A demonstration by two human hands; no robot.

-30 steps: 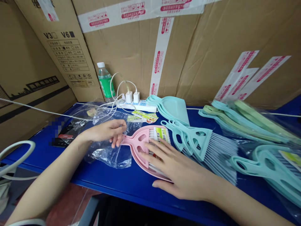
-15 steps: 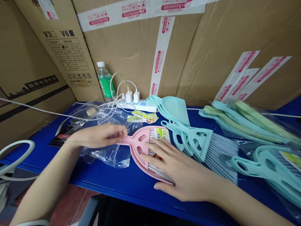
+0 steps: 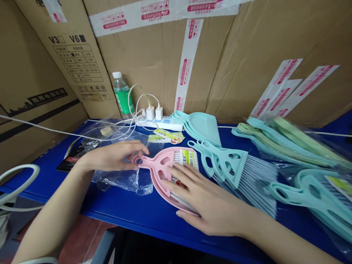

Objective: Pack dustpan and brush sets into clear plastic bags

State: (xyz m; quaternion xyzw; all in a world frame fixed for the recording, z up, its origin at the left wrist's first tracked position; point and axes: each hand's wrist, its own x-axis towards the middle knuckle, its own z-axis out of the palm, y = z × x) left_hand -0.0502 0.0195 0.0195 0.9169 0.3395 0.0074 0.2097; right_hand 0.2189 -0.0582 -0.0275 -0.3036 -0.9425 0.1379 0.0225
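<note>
The left hand [image 3: 118, 156] is curving its fingers, partly parted, about the ring end of a pink brush [image 3: 157, 164] and pink dustpan [image 3: 162, 193]; whether they are gripping it cannot be told. The brush is lying in the dustpan on the desk [image 3: 115, 206], handles pointing left. The right hand [image 3: 207, 198] is resting over the bristles and label, fingers extended and slightly spread, closing on nothing, its thumb lying by the near rim. Clear plastic [image 3: 123, 182] is lying beneath the left hand; teal brushes [image 3: 233, 167] are lying beyond the right.
</note>
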